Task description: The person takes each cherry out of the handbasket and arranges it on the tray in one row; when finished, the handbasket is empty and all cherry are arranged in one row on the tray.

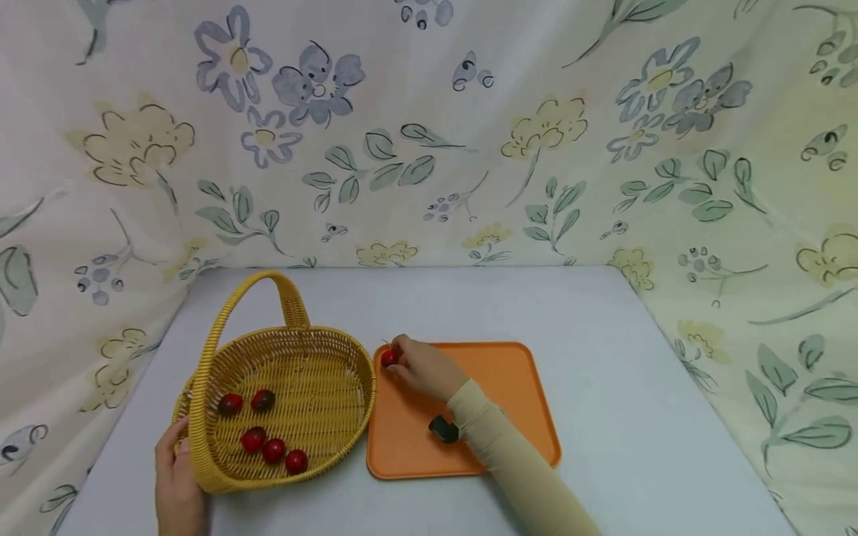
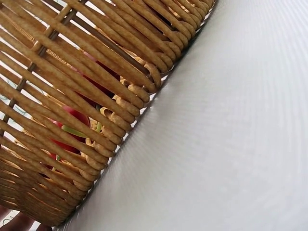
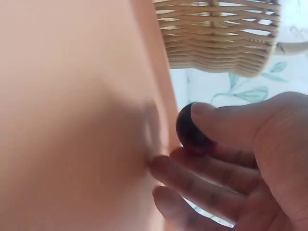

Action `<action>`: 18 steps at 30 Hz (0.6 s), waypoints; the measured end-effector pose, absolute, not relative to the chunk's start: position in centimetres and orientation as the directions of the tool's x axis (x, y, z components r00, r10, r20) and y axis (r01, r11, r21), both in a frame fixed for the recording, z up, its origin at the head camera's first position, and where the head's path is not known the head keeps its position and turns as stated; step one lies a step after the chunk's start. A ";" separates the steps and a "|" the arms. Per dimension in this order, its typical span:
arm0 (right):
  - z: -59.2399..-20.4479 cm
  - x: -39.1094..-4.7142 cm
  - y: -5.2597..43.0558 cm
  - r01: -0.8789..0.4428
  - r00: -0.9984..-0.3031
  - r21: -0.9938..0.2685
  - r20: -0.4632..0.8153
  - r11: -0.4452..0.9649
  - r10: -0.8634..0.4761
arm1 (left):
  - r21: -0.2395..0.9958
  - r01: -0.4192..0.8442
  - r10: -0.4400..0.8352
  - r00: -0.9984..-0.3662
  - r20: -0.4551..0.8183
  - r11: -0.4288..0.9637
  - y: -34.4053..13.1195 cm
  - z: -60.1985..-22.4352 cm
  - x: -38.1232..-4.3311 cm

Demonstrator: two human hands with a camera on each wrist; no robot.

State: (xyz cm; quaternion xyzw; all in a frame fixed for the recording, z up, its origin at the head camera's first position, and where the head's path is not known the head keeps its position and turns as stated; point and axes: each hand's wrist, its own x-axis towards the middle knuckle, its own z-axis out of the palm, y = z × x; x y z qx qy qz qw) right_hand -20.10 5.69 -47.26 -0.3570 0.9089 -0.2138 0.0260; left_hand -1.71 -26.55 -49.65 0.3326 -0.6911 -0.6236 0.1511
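A yellow wicker basket (image 1: 315,409) with a tall arched handle stands at the left, with several dark red cherries (image 1: 273,450) on its floor. My left hand (image 1: 179,484) holds the basket by its left side, partly hidden behind the handle's foot. Low in the left wrist view, its fingertips (image 2: 21,222) show beside the woven wall. Over the far left corner of an orange tray (image 1: 496,387), my right hand (image 1: 425,366) pinches a single cherry (image 3: 190,127) between thumb and fingers. A thin stem sticks up from this cherry in the head view.
The tray lies close against the basket's right side on a white table (image 1: 623,417). A small black device (image 1: 442,429) is at my right wrist, above the tray. Flower-printed cloth (image 1: 429,201) hangs behind the table and along its sides.
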 end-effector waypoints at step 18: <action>-49.1 -20.4 4.9 -0.599 -0.775 -0.407 0.079 0.690 -0.627 | 0.963 -0.269 -0.647 -0.739 -0.186 0.030 -26.6 -49.9 -1.9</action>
